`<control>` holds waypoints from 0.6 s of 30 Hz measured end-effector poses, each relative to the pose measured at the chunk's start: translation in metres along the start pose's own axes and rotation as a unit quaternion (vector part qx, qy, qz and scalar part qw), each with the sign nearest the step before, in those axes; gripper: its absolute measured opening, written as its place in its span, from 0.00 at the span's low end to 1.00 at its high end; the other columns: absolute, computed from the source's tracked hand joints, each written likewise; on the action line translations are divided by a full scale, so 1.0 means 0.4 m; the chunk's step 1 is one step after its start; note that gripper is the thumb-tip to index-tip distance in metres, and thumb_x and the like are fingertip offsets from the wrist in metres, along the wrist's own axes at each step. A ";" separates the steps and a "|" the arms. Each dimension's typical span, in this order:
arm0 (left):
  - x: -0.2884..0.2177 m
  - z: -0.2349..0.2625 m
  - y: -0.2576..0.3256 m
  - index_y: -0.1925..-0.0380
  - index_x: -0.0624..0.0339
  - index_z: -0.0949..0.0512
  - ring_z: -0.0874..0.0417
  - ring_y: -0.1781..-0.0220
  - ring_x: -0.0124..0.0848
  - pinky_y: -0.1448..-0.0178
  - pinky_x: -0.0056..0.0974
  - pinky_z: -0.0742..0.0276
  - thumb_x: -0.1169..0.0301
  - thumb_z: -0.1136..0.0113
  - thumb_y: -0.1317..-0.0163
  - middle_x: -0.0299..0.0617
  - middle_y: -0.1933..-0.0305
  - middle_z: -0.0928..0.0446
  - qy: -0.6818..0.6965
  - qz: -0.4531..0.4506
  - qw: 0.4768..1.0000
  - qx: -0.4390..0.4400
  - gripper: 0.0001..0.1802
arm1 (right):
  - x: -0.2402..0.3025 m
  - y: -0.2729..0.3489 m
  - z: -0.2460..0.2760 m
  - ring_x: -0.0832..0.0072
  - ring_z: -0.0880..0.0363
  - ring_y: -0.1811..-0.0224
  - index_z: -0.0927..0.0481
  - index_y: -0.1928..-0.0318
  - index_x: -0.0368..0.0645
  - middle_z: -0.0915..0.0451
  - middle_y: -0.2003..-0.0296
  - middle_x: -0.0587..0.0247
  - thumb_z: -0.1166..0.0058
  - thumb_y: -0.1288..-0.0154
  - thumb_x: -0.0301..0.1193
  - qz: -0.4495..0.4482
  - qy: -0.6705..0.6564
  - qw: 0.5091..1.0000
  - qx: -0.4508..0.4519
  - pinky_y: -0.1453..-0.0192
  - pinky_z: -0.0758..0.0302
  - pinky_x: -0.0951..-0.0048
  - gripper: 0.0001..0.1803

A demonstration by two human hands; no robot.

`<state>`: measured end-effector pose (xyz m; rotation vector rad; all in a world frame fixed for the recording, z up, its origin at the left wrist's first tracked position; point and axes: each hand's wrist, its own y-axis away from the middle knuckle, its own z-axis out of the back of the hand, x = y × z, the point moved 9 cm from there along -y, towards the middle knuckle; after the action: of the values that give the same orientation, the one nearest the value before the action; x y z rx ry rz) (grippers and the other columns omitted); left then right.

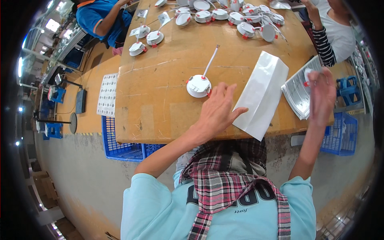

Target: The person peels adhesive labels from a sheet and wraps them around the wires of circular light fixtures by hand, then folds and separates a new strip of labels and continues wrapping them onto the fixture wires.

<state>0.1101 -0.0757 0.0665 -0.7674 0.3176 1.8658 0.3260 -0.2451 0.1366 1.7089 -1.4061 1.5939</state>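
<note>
A round white downlight [199, 86] with red clips and a short white cable lies on the table in front of me. Beside its right edge is my left hand [216, 107], open, fingers and thumb stretched out and holding nothing. The thumb reaches the edge of a creased glossy white sheet [264, 92], long and lying aslant. Farther right, my right hand [323, 94] is raised over a stack of printed sheets [298, 96]; motion blurs its fingers. A small white thing with a red spot [307, 76] shows next to those fingers, its kind unclear.
Several downlights [220, 14] with cables crowd the table's far side, a few more [155, 37] at far left. A perforated white board [107, 94] and blue crate [114, 136] sit left; another crate [340, 134] stands right. Co-workers in blue [96, 18] and white [336, 30] flank the far end.
</note>
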 end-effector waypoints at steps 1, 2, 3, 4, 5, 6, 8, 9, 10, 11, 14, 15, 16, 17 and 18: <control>-0.028 0.040 0.000 0.46 0.67 0.31 0.26 0.48 0.41 0.47 0.42 0.29 0.54 0.37 0.43 0.51 0.54 0.27 0.020 -0.036 0.997 -0.062 0.32 | 0.003 0.014 -0.052 0.79 0.26 0.59 0.27 0.54 0.38 0.24 0.61 0.66 0.47 0.35 0.23 0.006 0.076 0.996 0.048 0.51 0.28 0.75 0.10; -0.049 0.057 -0.006 0.46 0.67 0.31 0.26 0.48 0.41 0.47 0.42 0.29 0.54 0.37 0.43 0.51 0.54 0.27 0.025 -0.040 0.997 -0.054 0.32 | -0.005 0.033 -0.106 0.79 0.25 0.60 0.25 0.53 0.37 0.22 0.60 0.65 0.47 0.37 0.22 0.009 0.151 0.984 0.096 0.54 0.27 0.77 0.12; -0.063 0.063 -0.012 0.45 0.67 0.32 0.27 0.47 0.40 0.45 0.42 0.30 0.54 0.36 0.43 0.49 0.52 0.28 0.147 -0.013 0.989 -0.001 0.34 | -0.006 0.058 -0.173 0.80 0.25 0.60 0.25 0.54 0.37 0.22 0.63 0.66 0.46 0.38 0.22 0.022 0.181 0.972 0.148 0.54 0.28 0.77 0.11; -0.068 0.053 -0.010 0.44 0.66 0.33 0.29 0.45 0.39 0.43 0.43 0.31 0.53 0.35 0.44 0.48 0.50 0.30 0.266 0.017 0.963 0.050 0.35 | -0.007 0.085 -0.240 0.80 0.25 0.60 0.24 0.55 0.38 0.22 0.65 0.66 0.45 0.39 0.23 0.034 0.209 0.956 0.202 0.53 0.28 0.78 0.11; -0.064 0.056 -0.009 0.46 0.66 0.30 0.26 0.49 0.32 0.43 0.39 0.30 0.58 0.35 0.42 0.41 0.53 0.26 0.286 0.020 0.957 0.038 0.30 | -0.010 0.106 -0.292 0.79 0.25 0.61 0.23 0.56 0.38 0.22 0.66 0.66 0.44 0.40 0.25 0.029 0.240 0.937 0.252 0.52 0.28 0.77 0.11; -0.055 0.050 -0.013 0.46 0.66 0.30 0.26 0.49 0.32 0.43 0.39 0.30 0.58 0.35 0.42 0.41 0.53 0.26 0.288 0.019 0.956 0.042 0.30 | -0.016 0.126 -0.334 0.78 0.24 0.62 0.22 0.56 0.39 0.22 0.67 0.65 0.42 0.40 0.27 0.025 0.268 0.915 0.301 0.52 0.28 0.77 0.12; -0.026 0.035 -0.029 0.52 0.67 0.25 0.23 0.53 0.26 0.44 0.36 0.29 0.65 0.36 0.40 0.38 0.57 0.22 0.405 0.032 0.913 0.041 0.21 | -0.014 0.135 -0.366 0.76 0.24 0.61 0.23 0.54 0.39 0.21 0.65 0.64 0.41 0.40 0.29 0.052 0.255 0.911 0.319 0.51 0.28 0.76 0.14; -0.008 0.034 -0.028 0.59 0.67 0.22 0.22 0.57 0.23 0.51 0.35 0.27 0.68 0.37 0.40 0.35 0.60 0.19 0.471 0.067 0.879 0.027 0.14 | -0.010 0.145 -0.384 0.74 0.24 0.61 0.23 0.53 0.40 0.21 0.64 0.63 0.39 0.40 0.32 0.081 0.236 0.906 0.343 0.49 0.28 0.75 0.16; -0.003 0.032 -0.027 0.59 0.67 0.22 0.22 0.57 0.23 0.51 0.35 0.27 0.68 0.37 0.40 0.35 0.60 0.19 0.473 0.066 0.878 0.031 0.14 | -0.018 0.148 -0.391 0.74 0.24 0.61 0.23 0.53 0.40 0.21 0.64 0.63 0.39 0.40 0.32 0.080 0.239 0.906 0.340 0.49 0.28 0.75 0.16; 0.010 0.042 -0.025 0.58 0.66 0.22 0.21 0.58 0.22 0.51 0.34 0.27 0.69 0.38 0.39 0.35 0.60 0.19 0.505 0.063 0.861 0.003 0.13 | -0.001 0.133 -0.371 0.73 0.24 0.60 0.23 0.52 0.40 0.21 0.63 0.62 0.39 0.40 0.34 0.105 0.208 0.937 0.261 0.48 0.28 0.73 0.18; 0.026 0.066 -0.019 0.58 0.66 0.21 0.21 0.59 0.22 0.49 0.33 0.27 0.70 0.39 0.37 0.38 0.58 0.18 0.535 0.056 0.842 -0.041 0.12 | -0.014 0.127 -0.310 0.72 0.24 0.57 0.25 0.48 0.39 0.22 0.57 0.60 0.37 0.41 0.38 0.108 0.158 0.962 0.193 0.46 0.28 0.71 0.23; 0.035 0.067 -0.017 0.58 0.67 0.21 0.21 0.59 0.22 0.50 0.32 0.27 0.70 0.39 0.37 0.38 0.59 0.18 0.547 0.059 0.833 -0.058 0.12 | -0.054 0.145 -0.315 0.73 0.24 0.58 0.24 0.50 0.39 0.21 0.58 0.60 0.37 0.41 0.37 0.043 0.183 0.952 0.242 0.46 0.28 0.71 0.22; 0.044 0.068 -0.016 0.58 0.67 0.21 0.21 0.58 0.22 0.51 0.32 0.27 0.70 0.39 0.37 0.39 0.60 0.18 0.558 0.061 0.824 -0.075 0.12 | -0.092 0.167 -0.322 0.74 0.23 0.58 0.23 0.52 0.38 0.21 0.59 0.61 0.37 0.41 0.36 -0.022 0.206 0.935 0.289 0.46 0.29 0.72 0.21; 0.047 0.068 -0.016 0.58 0.67 0.21 0.21 0.58 0.22 0.51 0.32 0.27 0.70 0.39 0.37 0.39 0.60 0.18 0.559 0.060 0.824 -0.075 0.12 | -0.114 0.179 -0.324 0.78 0.23 0.62 0.20 0.58 0.38 0.19 0.65 0.64 0.37 0.42 0.34 -0.067 0.201 0.929 0.303 0.51 0.27 0.73 0.15; 0.045 0.070 -0.017 0.56 0.68 0.23 0.22 0.55 0.25 0.48 0.35 0.28 0.68 0.37 0.39 0.42 0.57 0.20 0.527 0.054 0.845 -0.077 0.16 | -0.114 0.178 -0.322 0.78 0.23 0.62 0.20 0.58 0.38 0.19 0.65 0.64 0.37 0.42 0.34 -0.068 0.203 0.929 0.302 0.51 0.27 0.73 0.15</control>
<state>0.1018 -0.0444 0.0770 -1.8900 0.9125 1.3977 0.2092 -0.1496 0.1056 1.5827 -0.6137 2.2849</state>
